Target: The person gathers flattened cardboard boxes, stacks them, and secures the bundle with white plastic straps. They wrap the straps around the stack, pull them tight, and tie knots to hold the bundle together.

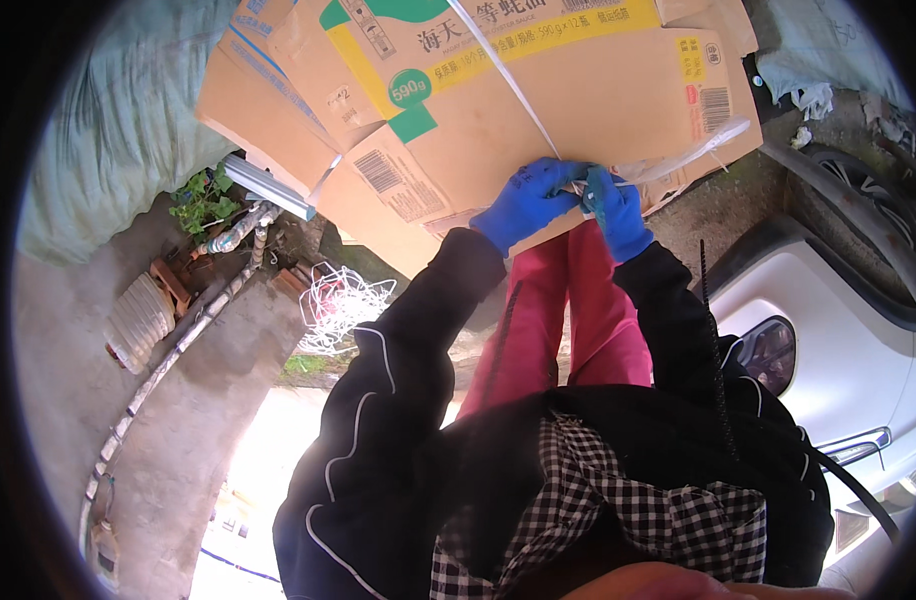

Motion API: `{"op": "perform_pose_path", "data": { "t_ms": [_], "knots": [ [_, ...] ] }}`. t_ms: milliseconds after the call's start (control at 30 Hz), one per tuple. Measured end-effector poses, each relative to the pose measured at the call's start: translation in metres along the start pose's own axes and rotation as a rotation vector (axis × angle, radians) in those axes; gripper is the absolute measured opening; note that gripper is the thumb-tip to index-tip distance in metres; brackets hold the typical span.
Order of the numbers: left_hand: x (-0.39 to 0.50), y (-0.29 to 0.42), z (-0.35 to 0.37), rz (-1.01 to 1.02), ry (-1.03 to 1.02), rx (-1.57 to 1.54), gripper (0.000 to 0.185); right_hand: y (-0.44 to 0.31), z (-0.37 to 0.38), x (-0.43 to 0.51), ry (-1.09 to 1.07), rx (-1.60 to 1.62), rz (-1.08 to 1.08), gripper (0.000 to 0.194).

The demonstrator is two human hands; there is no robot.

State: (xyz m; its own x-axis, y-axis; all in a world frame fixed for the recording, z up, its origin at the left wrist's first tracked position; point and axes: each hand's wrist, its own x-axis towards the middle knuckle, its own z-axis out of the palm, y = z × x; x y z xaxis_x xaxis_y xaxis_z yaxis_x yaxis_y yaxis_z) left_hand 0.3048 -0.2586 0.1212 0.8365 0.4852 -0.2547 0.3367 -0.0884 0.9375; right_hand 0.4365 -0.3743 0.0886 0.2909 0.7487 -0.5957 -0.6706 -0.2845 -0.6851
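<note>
In front of me lies a stack of flattened cardboard boxes (578, 105), printed with writing, barcodes and green and yellow patches. A white plastic strap (506, 67) runs over the top sheet down to the near edge. There my left hand (525, 201), in a blue work glove, pinches the strap. Against it, my right hand (615, 206), gloved in blue with a darker green-blue fingertip area, grips the strap too. A loose, bunched length of white strap (690, 154) trails to the right over the cardboard. My fingers hide the point where the strands meet.
A tangled heap of white strapping (341, 307) lies on the ground at left. Beyond it are a wrapped pipe (180, 345) and a green plant (202, 199). Greenish sheeting (120, 135) covers something at upper left. A white car (825, 315) stands close on my right.
</note>
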Motion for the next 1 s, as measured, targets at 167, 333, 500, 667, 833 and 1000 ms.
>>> {"op": "perform_pose_path", "data": {
  "t_ms": [167, 333, 500, 667, 833, 1000],
  "knots": [
    [0.013, 0.001, -0.012, -0.136, -0.047, -0.155, 0.021, -0.012, 0.003, -0.015, 0.011, -0.031, -0.053, 0.025],
    [0.028, 0.004, -0.026, -0.516, -0.125, -0.648, 0.020, -0.012, -0.008, -0.016, -0.255, -0.876, -0.572, 0.011],
    [0.037, 0.000, -0.034, -0.524, -0.209, -0.599, 0.020, 0.003, -0.023, -0.003, -0.408, -1.236, -1.163, 0.023],
    [0.036, -0.004, -0.032, -0.478, -0.173, -0.491, 0.026, 0.007, -0.031, -0.001, -0.413, -1.169, -1.195, 0.028],
    [0.038, -0.012, -0.019, -0.222, -0.220, -0.062, 0.015, -0.018, -0.021, -0.005, -0.250, -0.945, -0.619, 0.013],
    [0.011, 0.008, -0.006, 0.047, -0.065, 0.366, 0.013, -0.063, 0.012, -0.024, 0.021, -0.048, 0.071, 0.016]
  ]
}}
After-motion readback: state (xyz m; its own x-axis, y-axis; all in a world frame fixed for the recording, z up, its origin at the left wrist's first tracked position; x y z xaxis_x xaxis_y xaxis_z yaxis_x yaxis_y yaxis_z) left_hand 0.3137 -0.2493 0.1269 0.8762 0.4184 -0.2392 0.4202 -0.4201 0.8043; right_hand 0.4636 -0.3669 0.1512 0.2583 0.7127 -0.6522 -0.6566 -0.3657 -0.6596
